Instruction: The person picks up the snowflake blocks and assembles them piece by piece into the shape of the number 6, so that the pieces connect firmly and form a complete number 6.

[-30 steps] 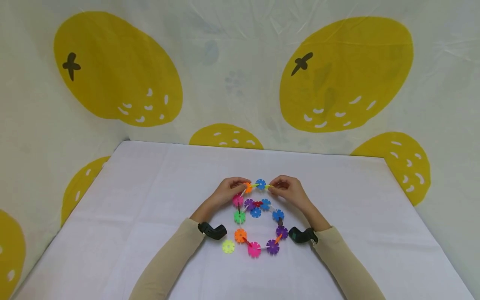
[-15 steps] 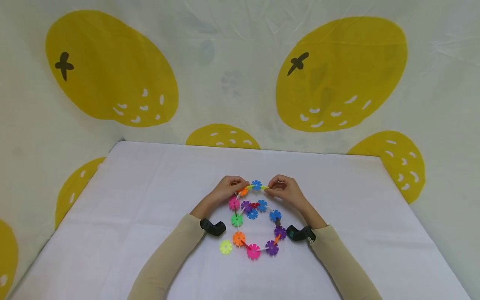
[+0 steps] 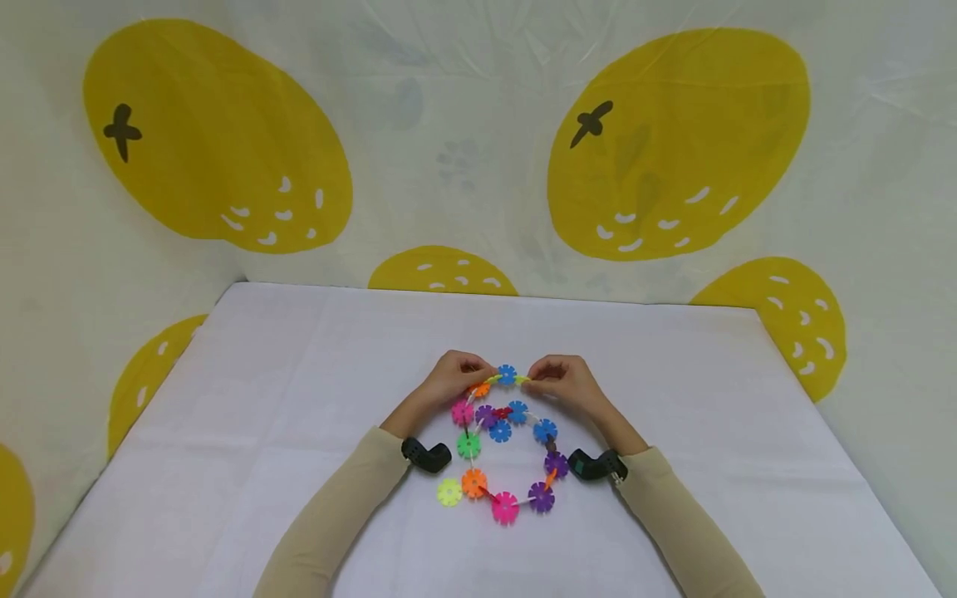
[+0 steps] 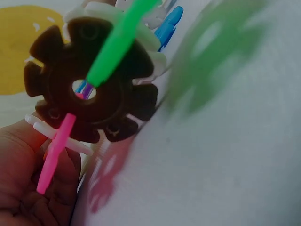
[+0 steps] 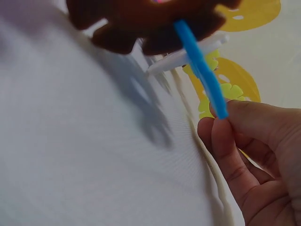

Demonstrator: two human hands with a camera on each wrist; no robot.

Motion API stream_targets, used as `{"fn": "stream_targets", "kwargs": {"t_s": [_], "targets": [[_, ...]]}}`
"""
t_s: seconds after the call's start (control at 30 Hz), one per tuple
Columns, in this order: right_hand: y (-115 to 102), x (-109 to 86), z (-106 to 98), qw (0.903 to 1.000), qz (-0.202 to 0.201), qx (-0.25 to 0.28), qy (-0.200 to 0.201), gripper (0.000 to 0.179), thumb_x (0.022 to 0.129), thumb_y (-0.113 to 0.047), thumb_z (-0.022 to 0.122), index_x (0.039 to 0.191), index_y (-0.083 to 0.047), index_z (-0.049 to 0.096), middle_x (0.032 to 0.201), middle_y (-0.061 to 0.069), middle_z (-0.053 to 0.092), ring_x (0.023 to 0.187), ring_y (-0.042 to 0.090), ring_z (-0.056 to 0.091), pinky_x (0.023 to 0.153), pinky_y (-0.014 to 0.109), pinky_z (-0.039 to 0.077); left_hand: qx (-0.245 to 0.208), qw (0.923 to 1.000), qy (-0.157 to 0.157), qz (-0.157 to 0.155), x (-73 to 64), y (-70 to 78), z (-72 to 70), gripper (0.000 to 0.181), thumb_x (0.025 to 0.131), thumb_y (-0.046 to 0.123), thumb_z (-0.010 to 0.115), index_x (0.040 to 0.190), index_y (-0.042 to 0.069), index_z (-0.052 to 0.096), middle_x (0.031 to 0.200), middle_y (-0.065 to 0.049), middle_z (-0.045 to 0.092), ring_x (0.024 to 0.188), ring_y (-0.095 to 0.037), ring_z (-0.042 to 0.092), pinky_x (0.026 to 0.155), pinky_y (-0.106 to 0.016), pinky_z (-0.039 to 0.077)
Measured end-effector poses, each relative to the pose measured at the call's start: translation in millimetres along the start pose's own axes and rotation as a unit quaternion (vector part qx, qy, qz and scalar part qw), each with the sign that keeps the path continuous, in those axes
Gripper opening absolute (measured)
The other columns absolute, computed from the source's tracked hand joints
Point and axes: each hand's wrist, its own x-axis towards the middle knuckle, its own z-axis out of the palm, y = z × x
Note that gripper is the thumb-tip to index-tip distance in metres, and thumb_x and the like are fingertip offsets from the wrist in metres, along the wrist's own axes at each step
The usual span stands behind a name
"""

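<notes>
A chain of interlocked plastic snowflake discs lies in a loop on the white table, with its upper end between my hands. My left hand [image 3: 450, 378] pinches the upper left of the chain, near an orange disc [image 3: 480, 389] and a yellow disc. A blue disc [image 3: 507, 374] shows between the two hands. At the chain's end, my right hand [image 3: 570, 382] pinches a yellow-green disc [image 5: 231, 90] between thumb and fingers. In the left wrist view a brown disc [image 4: 120, 101] and a pink disc [image 4: 55, 155] partly cover the left hand; its fingertips are hidden there.
One loose yellow-green disc [image 3: 449, 492] lies beside the loop's lower left. A separate-looking blue disc [image 3: 500, 431] sits inside the loop under a purple one. The white table [image 3: 359, 332] meets a fabric wall [image 3: 449, 124] with yellow fruit prints at its far edge.
Both hands and the chain's top have come slightly toward the person, and the loop's lower part has slid the same way. The view has shifted a little. Both hands keep their pinch.
</notes>
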Motion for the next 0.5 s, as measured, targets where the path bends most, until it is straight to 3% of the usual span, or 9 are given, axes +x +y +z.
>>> {"fn": "stream_targets", "kwargs": {"t_s": [0.2, 0.5], "targets": [[-0.4, -0.6, -1.6, 0.9999, 0.006, -0.003, 0.011, 0.011, 0.081, -0.005, 0.078, 0.088, 0.001, 0.072, 0.081, 0.009, 0.069, 0.068, 0.012, 0.063, 0.065, 0.02, 0.053, 0.006, 0.9997, -0.003, 0.024, 1.5, 2.8, 1.8, 0.02, 0.092, 0.02, 0.069, 0.094, 0.001, 0.076, 0.082, -0.004, 0.07, 0.074, -0.011, 0.053, 0.069, -0.022, 0.044], [-0.1, 0.0, 3.8, 0.9997, -0.016, -0.015, 0.008, 0.01, 0.081, -0.005, 0.079, 0.086, 0.0, 0.072, 0.08, 0.008, 0.07, 0.068, 0.01, 0.065, 0.066, 0.022, 0.054, -0.012, 0.9999, -0.002, -0.007, -3.9, 5.8, 0.8, 0.021, 0.091, 0.021, 0.07, 0.095, 0.001, 0.076, 0.082, -0.002, 0.07, 0.073, -0.012, 0.053, 0.068, -0.022, 0.045]]}}
